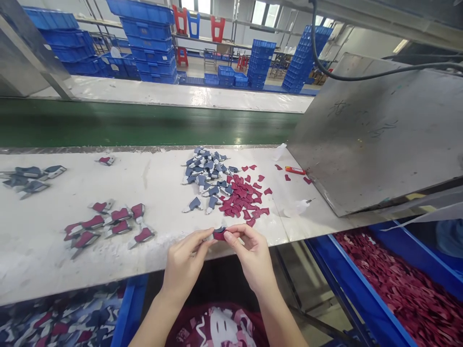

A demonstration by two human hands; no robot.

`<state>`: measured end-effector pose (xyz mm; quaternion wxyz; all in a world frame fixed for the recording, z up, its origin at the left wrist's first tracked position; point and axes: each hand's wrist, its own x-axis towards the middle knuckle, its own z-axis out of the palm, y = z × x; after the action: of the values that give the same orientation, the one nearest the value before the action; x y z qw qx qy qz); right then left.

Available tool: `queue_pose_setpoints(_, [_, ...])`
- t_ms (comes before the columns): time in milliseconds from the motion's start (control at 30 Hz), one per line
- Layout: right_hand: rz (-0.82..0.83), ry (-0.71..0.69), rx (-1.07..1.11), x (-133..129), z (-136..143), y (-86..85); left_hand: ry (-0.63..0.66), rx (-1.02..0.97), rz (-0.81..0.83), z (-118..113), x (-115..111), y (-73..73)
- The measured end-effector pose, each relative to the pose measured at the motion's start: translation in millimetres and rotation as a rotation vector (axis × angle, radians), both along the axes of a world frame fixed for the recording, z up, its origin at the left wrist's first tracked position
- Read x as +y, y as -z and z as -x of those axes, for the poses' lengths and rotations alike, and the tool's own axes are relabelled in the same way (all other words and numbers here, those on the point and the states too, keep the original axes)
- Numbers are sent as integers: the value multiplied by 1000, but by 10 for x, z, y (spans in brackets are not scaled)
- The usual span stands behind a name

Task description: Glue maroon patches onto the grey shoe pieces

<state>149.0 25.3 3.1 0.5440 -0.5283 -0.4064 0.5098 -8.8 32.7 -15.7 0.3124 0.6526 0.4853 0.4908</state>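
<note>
Close to the bench's front edge, a small dark blue-grey part with a maroon piece (219, 234) against it is pinched at both ends. My left hand (183, 259) grips its left end between thumb and fingers. The thumb and fingertips of my right hand (253, 254) press on its right end. Just beyond my hands lies a heap of loose maroon pieces (240, 196), touching a pile of blue-grey and white parts (206, 169). To the left is a group of parts with maroon faces (93, 222).
More blue-grey parts (29, 172) lie far left on the white bench (152, 188). A green conveyor belt (144, 126) runs behind. At right stand a metal panel (379, 130), an orange-red tube (295, 170) and a blue bin (347, 274) of maroon pieces; another bin (128, 308) sits lower left.
</note>
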Motion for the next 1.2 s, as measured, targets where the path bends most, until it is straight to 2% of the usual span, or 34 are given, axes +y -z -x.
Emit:
queue_pose_setpoints(67, [-34,21,-31,-25,19,-10,7,-54,32,6,-22,-19])
queue_pose_setpoints(167, [-114,55,-87,-74,56,7,10,-187,170,-13,-41,-49])
queue_pose_setpoints(267, [-208,72,-88,-120,103,44,-54,-320,268,-60,-36,-94])
queue_pose_setpoints(367, [-261,94,-71,-149,154,63,-110,-380,265,-106,-27,-156])
queue_pose_setpoints(500, [-228,199,53,-134,153,28,-115,-372,231,-129,-48,-220])
queue_pose_setpoints(567, [-196,140,91,-100,95,-4,-121,-343,200,-123,-67,-236])
queue_pose_setpoints(667, [-168,-101,26,-42,-28,-41,-118,-290,155,-106,-87,-252])
queue_pose_setpoints(733, [-183,-204,-39,-21,-85,-52,-114,-266,140,-100,-94,-261])
queue_pose_setpoints(833, [-223,-196,-148,-41,-72,-42,-112,-235,120,-112,-110,-273])
queue_pose_setpoints(1033, [-292,26,-380,-131,125,29,-122,-148,66,-190,-186,-249])
queue_pose_setpoints(1100, [-305,13,-376,-127,117,28,-148,-168,82,-209,-200,-237])
queue_pose_setpoints(1200, [-322,-109,-354,-101,22,-5,-189,-214,116,-223,-203,-236])
